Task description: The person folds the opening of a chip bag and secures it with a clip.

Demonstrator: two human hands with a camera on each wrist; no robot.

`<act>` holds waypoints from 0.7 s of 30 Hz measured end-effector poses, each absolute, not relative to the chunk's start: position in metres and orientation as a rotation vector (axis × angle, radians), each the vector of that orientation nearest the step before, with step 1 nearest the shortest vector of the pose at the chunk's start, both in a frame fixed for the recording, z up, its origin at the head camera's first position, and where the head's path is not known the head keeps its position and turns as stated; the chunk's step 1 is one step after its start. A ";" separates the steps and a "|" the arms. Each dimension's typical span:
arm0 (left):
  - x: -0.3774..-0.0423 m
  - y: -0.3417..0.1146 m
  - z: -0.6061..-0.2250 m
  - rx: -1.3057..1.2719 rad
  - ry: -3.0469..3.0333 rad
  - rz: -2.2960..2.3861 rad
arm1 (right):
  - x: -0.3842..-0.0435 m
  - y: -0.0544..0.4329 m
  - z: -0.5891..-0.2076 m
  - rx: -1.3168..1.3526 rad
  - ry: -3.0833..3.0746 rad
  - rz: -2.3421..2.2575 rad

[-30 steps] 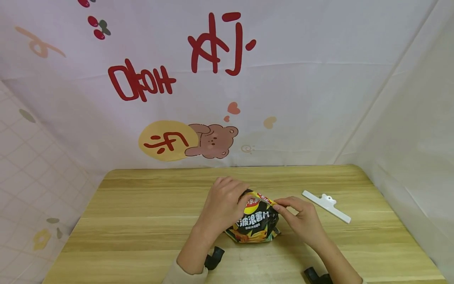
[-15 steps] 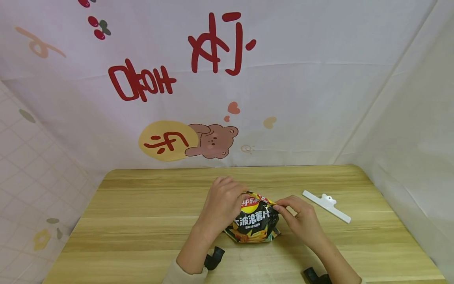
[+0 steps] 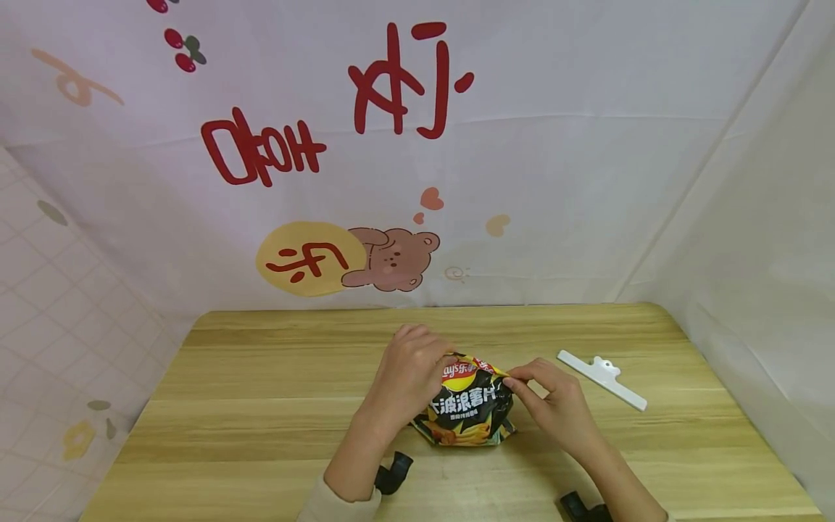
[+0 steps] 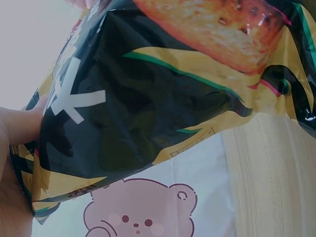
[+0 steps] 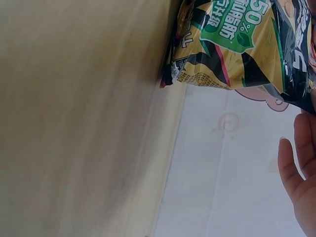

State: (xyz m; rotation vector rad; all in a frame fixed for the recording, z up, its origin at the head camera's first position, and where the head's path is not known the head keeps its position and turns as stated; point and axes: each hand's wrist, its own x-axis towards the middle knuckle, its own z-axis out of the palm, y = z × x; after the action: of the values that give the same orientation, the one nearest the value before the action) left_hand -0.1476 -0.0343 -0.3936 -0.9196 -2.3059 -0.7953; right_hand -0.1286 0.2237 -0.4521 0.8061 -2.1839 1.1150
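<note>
A black and yellow bag of potato chips (image 3: 466,406) stands on the wooden table between both hands, its top edge folded over. The left hand (image 3: 411,377) grips the bag's upper left side, fingers behind and thumb on the front. At the upper right corner the right hand (image 3: 551,399) pinches the folded edge between thumb and forefinger. In the left wrist view the bag (image 4: 123,98) fills most of the picture, and fingers show at its left edge. The right wrist view shows the bag's side (image 5: 232,44), with the other fingers (image 5: 291,168) of the right hand held away from it.
A white clip (image 3: 601,378) with a bear-shaped top lies on the table (image 3: 261,391) to the right of the bag. Black camera mounts (image 3: 393,475) sit by both wrists. A white cloth backdrop with a printed bear (image 3: 398,259) hangs behind the table's far edge.
The bag's top front has shifted slightly, so more of the red and yellow logo shows beside the left thumb. Both hands keep nearly the same place.
</note>
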 end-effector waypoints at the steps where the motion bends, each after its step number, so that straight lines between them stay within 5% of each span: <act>1: -0.147 -0.034 -0.393 -0.921 -2.307 -0.798 | -0.128 0.224 -0.451 0.797 -2.195 1.116; 21: -0.148 -0.033 -0.396 -0.908 -2.329 -0.800 | -0.130 0.269 -0.440 0.690 -2.435 0.739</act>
State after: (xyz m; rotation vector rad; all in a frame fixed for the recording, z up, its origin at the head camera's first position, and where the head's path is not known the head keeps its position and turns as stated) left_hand -0.1476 -0.0334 -0.3959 -0.9078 -2.3291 -0.7998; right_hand -0.1302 0.2692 -0.4398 0.6902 -2.4349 0.7389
